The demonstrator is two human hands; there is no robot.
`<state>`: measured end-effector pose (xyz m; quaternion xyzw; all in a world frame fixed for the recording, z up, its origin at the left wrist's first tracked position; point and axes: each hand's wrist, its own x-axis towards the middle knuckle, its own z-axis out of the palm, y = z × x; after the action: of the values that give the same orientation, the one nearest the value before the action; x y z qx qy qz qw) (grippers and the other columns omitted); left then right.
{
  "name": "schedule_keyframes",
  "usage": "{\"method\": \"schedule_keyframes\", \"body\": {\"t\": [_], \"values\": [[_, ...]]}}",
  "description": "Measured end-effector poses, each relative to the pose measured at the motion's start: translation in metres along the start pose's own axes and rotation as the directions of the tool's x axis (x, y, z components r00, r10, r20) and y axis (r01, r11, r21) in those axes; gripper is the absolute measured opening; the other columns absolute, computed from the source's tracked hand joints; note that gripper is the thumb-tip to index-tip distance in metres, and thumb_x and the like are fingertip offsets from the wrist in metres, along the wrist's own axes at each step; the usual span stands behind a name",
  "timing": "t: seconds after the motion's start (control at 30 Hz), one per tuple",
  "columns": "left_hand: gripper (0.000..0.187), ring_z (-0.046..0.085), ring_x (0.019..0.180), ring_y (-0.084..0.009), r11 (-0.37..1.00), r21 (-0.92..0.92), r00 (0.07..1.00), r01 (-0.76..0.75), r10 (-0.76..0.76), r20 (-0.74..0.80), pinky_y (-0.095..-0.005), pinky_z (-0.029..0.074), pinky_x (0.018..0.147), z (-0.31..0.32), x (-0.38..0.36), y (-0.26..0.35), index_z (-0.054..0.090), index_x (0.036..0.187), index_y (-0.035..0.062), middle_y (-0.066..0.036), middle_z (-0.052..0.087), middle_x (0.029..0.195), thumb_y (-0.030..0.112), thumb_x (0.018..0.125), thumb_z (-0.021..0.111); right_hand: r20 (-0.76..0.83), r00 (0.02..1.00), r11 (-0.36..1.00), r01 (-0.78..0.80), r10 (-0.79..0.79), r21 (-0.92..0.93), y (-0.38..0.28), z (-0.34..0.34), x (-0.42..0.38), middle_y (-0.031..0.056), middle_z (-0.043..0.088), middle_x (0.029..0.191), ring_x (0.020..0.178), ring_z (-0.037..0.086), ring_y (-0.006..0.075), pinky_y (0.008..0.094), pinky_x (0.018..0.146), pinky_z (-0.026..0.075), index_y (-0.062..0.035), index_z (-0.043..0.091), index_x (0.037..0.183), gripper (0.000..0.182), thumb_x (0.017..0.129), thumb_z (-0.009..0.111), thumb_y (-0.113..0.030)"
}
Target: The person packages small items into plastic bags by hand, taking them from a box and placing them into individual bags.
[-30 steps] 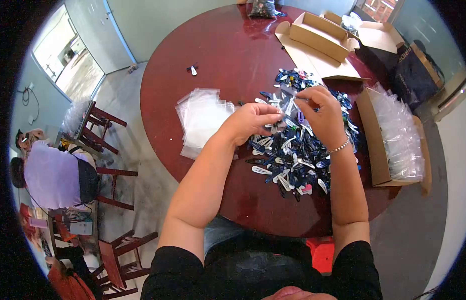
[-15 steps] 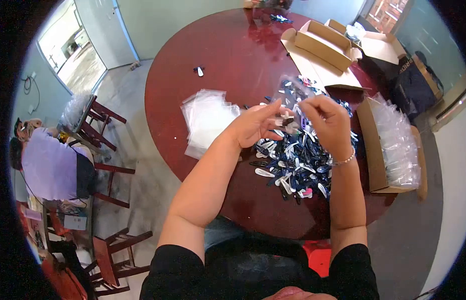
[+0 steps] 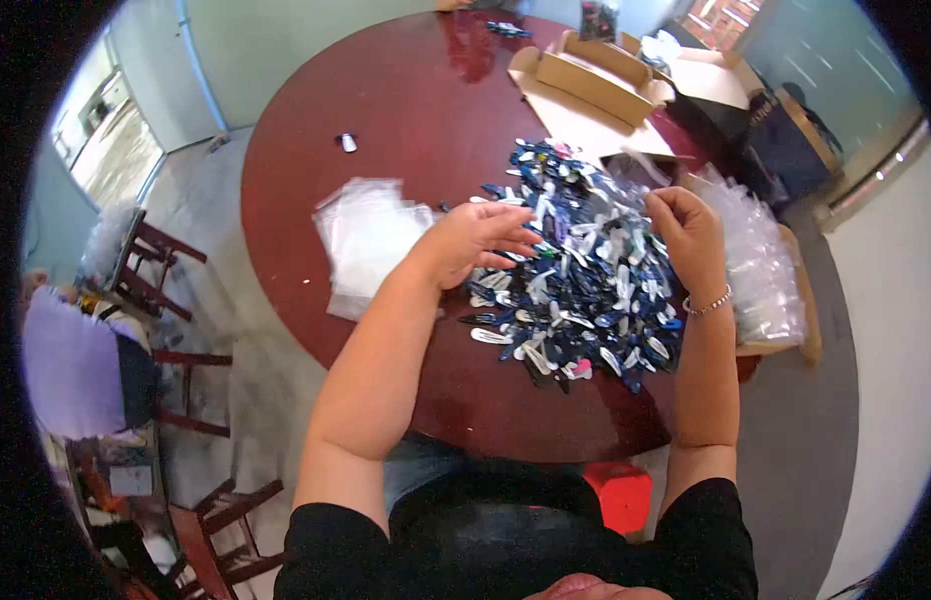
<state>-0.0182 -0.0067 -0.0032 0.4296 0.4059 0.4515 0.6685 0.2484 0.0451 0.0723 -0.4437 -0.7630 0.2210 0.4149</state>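
A large pile of snap hair clips, mostly dark blue, black and white, lies on the round dark red table. My left hand hovers at the pile's left side, fingers apart, with nothing seen in it. At the pile's right side my right hand pinches a clear plastic bag, which is blurred and hard to see against the clips. Left of the pile, a loose stack of flat clear bags rests on the table.
An open cardboard box stands at the back right. Plump clear bags fill another box at the right edge. A few clips lie apart at the far left. A person in a lilac top sits at left near wooden stools.
My hands have moved apart: the left has drawn away from the bag, and the right has carried it rightward. The camera view has shifted slightly.
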Motion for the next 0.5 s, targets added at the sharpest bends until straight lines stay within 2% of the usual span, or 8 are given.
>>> {"method": "schedule_keyframes", "body": {"t": [0.1, 0.17, 0.23, 0.3, 0.37, 0.4, 0.47, 0.5], "values": [[0.041, 0.063, 0.091, -0.0134, 1.0, 0.017, 1.0, 0.009, -0.009, -0.015, -0.0278, 0.048, 0.074, 0.001, 0.001, 0.0, 0.059, 0.116, 0.0059, -0.007, 0.067, 0.104, 0.039, 0.091, 0.06, -0.144, 0.987, 0.996, -0.08, 0.075, -0.027, 0.011, -0.044, -0.023, 0.0015, 0.065, 0.076, 0.063, 0.056, 0.005, 0.0187, 0.058, 0.044, 0.0016, 0.067, 0.092, 0.013, 0.091, 0.062, -0.011], [0.04, 0.063, 0.091, -0.013, 0.999, 0.044, 1.0, -0.003, 0.004, -0.025, -0.0269, 0.048, 0.074, 0.003, 0.0, -0.001, 0.059, 0.116, 0.0056, -0.007, 0.068, 0.103, 0.037, 0.092, 0.06, -0.277, 0.957, 0.983, -0.128, 0.087, -0.134, 0.02, -0.085, -0.038, 0.003, 0.067, 0.08, 0.066, 0.058, 0.006, 0.0205, 0.061, 0.048, 0.0004, 0.067, 0.093, 0.014, 0.092, 0.061, -0.012], [0.041, 0.064, 0.091, -0.0127, 0.997, 0.079, 0.999, 0.016, -0.013, -0.044, -0.0259, 0.048, 0.074, 0.008, -0.002, 0.002, 0.059, 0.118, 0.0055, -0.006, 0.068, 0.103, 0.037, 0.092, 0.06, -0.375, 0.923, 0.993, -0.113, 0.09, -0.04, 0.023, -0.115, -0.054, 0.0036, 0.068, 0.082, 0.066, 0.057, 0.0062, 0.0212, 0.062, 0.049, -0.0003, 0.067, 0.092, 0.014, 0.092, 0.061, -0.012], [0.039, 0.064, 0.089, -0.0112, 0.996, 0.087, 0.999, 0.015, -0.012, -0.039, -0.0237, 0.048, 0.073, 0.008, -0.001, 0.0, 0.059, 0.117, 0.0054, -0.005, 0.068, 0.102, 0.035, 0.092, 0.06, -0.412, 0.906, 0.992, -0.117, 0.092, -0.036, 0.032, -0.14, -0.069, 0.0033, 0.068, 0.082, 0.066, 0.057, 0.0062, 0.021, 0.063, 0.049, -0.0002, 0.067, 0.092, 0.014, 0.092, 0.061, -0.012], [0.036, 0.064, 0.088, -0.0096, 0.993, 0.117, 0.999, -0.01, 0.016, -0.047, -0.0215, 0.048, 0.071, 0.012, -0.004, 0.001, 0.06, 0.115, 0.0053, -0.005, 0.068, 0.101, 0.033, 0.092, 0.061, -0.441, 0.89, 0.965, -0.203, 0.111, -0.167, 0.046, -0.158, -0.083, 0.0051, 0.067, 0.077, 0.063, 0.06, 0.0089, 0.0234, 0.061, 0.051, 0.0019, 0.067, 0.089, 0.016, 0.091, 0.061, -0.012], [0.035, 0.064, 0.087, -0.0094, 0.993, 0.115, 0.999, -0.006, 0.011, -0.043, -0.0212, 0.048, 0.071, 0.013, -0.004, 0.001, 0.061, 0.114, 0.0054, -0.005, 0.069, 0.101, 0.033, 0.092, 0.061, -0.449, 0.886, 0.964, -0.207, 0.111, -0.17, 0.059, -0.166, -0.092, 0.0051, 0.067, 0.077, 0.063, 0.06, 0.0089, 0.0234, 0.061, 0.051, 0.0019, 0.067, 0.089, 0.016, 0.091, 0.061, -0.012], [0.035, 0.064, 0.087, -0.0092, 0.994, 0.106, 0.999, 0.013, -0.007, -0.05, -0.0209, 0.048, 0.071, 0.013, -0.004, 0.003, 0.061, 0.114, 0.0058, -0.005, 0.069, 0.1, 0.033, 0.091, 0.062, -0.362, 0.93, 0.83, -0.245, 0.057, -0.5, 0.076, -0.173, -0.106, 0.0079, 0.067, 0.074, 0.062, 0.06, 0.0105, 0.0265, 0.059, 0.049, 0.0021, 0.067, 0.087, 0.016, 0.088, 0.063, -0.014], [0.035, 0.064, 0.087, -0.0092, 0.994, 0.11, 0.999, 0.013, -0.008, -0.046, -0.0209, 0.048, 0.071, 0.012, -0.004, 0.001, 0.061, 0.114, 0.0058, -0.005, 0.069, 0.1, 0.033, 0.091, 0.062, -0.387, 0.915, 0.839, -0.297, 0.114, -0.456, 0.079, -0.168, -0.112, 0.0102, 0.066, 0.07, 0.06, 0.061, 0.0139, 0.0297, 0.058, 0.048, 0.0022, 0.067, 0.085, 0.018, 0.086, 0.064, -0.016]]}}
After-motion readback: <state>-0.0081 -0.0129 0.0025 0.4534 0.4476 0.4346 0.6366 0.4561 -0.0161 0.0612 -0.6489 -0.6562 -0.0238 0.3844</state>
